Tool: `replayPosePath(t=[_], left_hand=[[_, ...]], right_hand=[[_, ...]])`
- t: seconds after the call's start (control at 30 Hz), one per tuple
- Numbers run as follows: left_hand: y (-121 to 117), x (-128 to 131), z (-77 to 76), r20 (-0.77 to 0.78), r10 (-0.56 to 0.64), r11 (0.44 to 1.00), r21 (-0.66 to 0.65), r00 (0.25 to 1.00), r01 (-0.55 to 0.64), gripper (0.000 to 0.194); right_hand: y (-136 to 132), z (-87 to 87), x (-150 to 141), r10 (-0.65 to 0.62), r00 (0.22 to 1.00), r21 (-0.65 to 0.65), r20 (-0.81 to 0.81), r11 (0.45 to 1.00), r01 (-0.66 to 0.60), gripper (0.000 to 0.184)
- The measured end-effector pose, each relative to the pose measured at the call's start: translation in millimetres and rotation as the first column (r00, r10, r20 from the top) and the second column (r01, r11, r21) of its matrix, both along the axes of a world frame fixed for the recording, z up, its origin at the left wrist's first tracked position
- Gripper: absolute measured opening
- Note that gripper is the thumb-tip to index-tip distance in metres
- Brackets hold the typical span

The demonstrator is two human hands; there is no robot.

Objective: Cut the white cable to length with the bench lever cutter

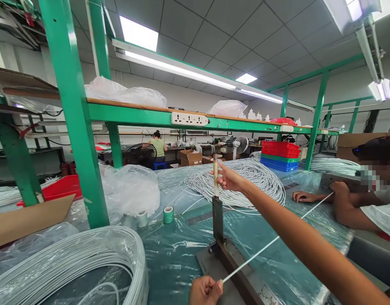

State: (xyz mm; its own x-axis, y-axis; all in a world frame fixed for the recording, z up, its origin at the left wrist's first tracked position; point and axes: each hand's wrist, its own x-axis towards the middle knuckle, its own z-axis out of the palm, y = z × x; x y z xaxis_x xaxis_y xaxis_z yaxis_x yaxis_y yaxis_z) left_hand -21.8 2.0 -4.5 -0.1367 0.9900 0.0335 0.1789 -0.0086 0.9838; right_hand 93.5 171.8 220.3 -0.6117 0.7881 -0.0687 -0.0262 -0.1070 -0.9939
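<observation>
My right hand [229, 178] reaches forward and is closed around the wooden handle [215, 173] of a raised cutter lever [218, 220]. The lever stands upright on a metal base [214, 262] on the table. My left hand [205, 290], at the bottom edge, pinches the near end of a white cable [261, 250]. The cable runs taut to the right, up to the hand [338, 188] of a person seated at the right side of the table.
Coils of white cable lie at the front left [71, 267] and the table's far side [242, 180]. Two tape rolls [168, 214] stand by a green post [74, 114]. Red and blue trays [280, 156] are stacked further back. Another person [158, 146] works far off.
</observation>
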Motion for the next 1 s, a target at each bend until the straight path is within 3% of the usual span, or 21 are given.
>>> replayPosePath(t=[0.1, 0.17, 0.33, 0.43, 0.57, 0.73, 0.87, 1.0], left_hand=[[-0.9, 0.9, 1.7, 0.017, 0.021, 1.000, 0.014, 1.000, -0.021, 0.043], [-1.5, 1.3, 2.2, 0.017, 0.027, 1.000, 0.013, 0.999, -0.027, 0.040], [-6.2, 0.7, 10.0, 0.017, 0.019, 1.000, 0.010, 1.000, -0.019, 0.035], [-9.4, -1.0, 17.2, -0.008, -0.034, 0.999, 0.003, 0.999, 0.034, 0.033], [-9.4, -3.3, 19.0, -0.035, -0.068, 0.997, -0.027, 0.997, 0.067, 0.031], [-7.0, -2.8, 16.9, -0.069, -0.060, 0.998, -0.041, 0.996, 0.057, 0.028], [-9.3, 0.6, 23.5, -0.108, -0.025, 0.999, -0.040, 0.994, 0.021, 0.026], [-11.0, 3.2, 28.0, -0.105, 0.003, 1.000, -0.026, 0.994, -0.006, 0.026]], right_hand=[[-47.9, 2.4, 48.5, 0.021, 1.000, -0.011, -0.022, 1.000, -0.021, 0.050], [-84.6, -5.3, 79.0, 0.024, 1.000, -0.052, -0.001, 0.998, -0.024, 0.045], [-164.1, -49.1, 130.8, -0.034, 0.996, -0.154, 0.080, 0.987, 0.046, 0.023], [-190.5, -73.7, 142.5, -0.112, 0.987, -0.276, 0.118, 0.951, 0.140, 0.043], [-206.4, -83.2, 142.0, -0.138, 0.970, -0.371, 0.202, 0.905, 0.206, 0.057], [-209.9, -78.0, 136.7, -0.136, 0.935, -0.348, 0.326, 0.903, 0.252, 0.053], [-207.6, -82.3, 134.7, -0.122, 0.918, -0.310, 0.379, 0.917, 0.249, 0.048], [-209.6, -85.2, 130.2, -0.102, 0.931, -0.324, 0.352, 0.919, 0.223, 0.039]])
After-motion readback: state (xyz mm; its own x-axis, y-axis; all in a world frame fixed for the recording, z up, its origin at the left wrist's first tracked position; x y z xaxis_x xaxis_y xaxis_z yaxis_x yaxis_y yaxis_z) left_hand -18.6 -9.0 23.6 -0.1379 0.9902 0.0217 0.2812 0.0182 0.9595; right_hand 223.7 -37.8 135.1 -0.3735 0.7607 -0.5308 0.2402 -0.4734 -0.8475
